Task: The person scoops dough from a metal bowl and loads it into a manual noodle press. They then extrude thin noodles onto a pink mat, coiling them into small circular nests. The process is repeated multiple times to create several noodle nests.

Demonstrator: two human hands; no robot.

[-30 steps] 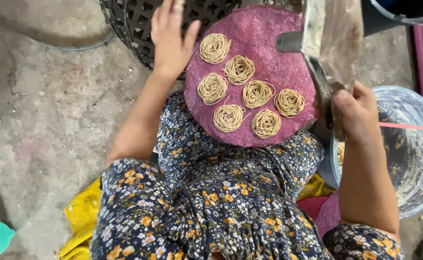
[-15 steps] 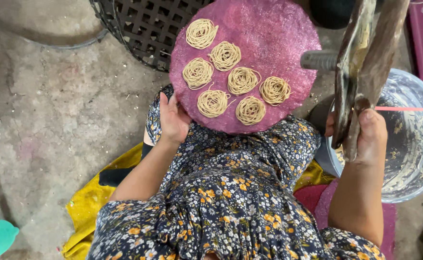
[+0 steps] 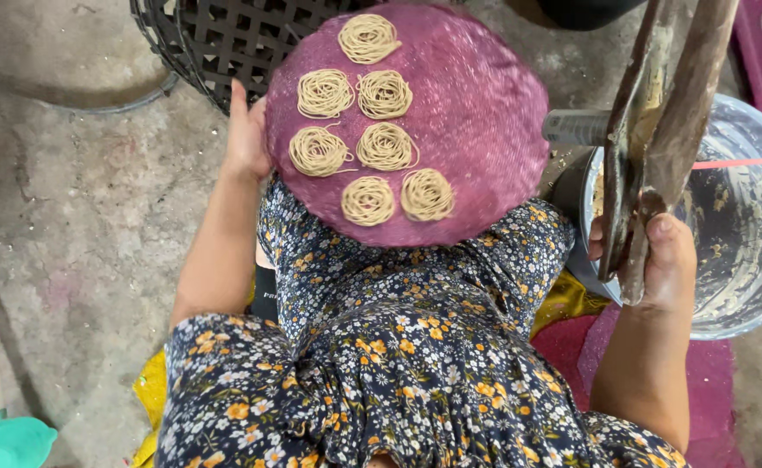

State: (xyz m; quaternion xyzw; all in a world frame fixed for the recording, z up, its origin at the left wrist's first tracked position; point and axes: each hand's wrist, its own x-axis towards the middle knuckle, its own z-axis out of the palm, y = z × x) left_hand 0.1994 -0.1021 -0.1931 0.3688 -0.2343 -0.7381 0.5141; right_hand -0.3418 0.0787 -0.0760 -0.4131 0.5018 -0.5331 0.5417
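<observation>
A teal scoop with a white handle lies on the concrete floor at the lower left. A black woven basket sits on the floor at the top, partly hidden behind the purple round tray.

The left hand grips the left edge of the tray: the thumb points up along the rim, and the fingers are hidden beneath it, so the hand is closed on the tray edge. The tray rests on the lap, over the floral dress, and its far edge overlaps the basket.

Seven coiled noodle nests lie on the left half of the tray. One sits near the far edge, two pairs follow below it, and one further pair sits near the near edge. The right half of the tray is bare.

A metal noodle press stands to the right of the tray, with its short barrel just beside the right rim. Its two long handles run down together from the upper right. The right hand is clamped around the lower ends of both handles, thumb on top.

A clear plastic tub, smeared with dough, sits on the floor behind the press and the right hand. A pink mat lies under the right forearm.
</observation>
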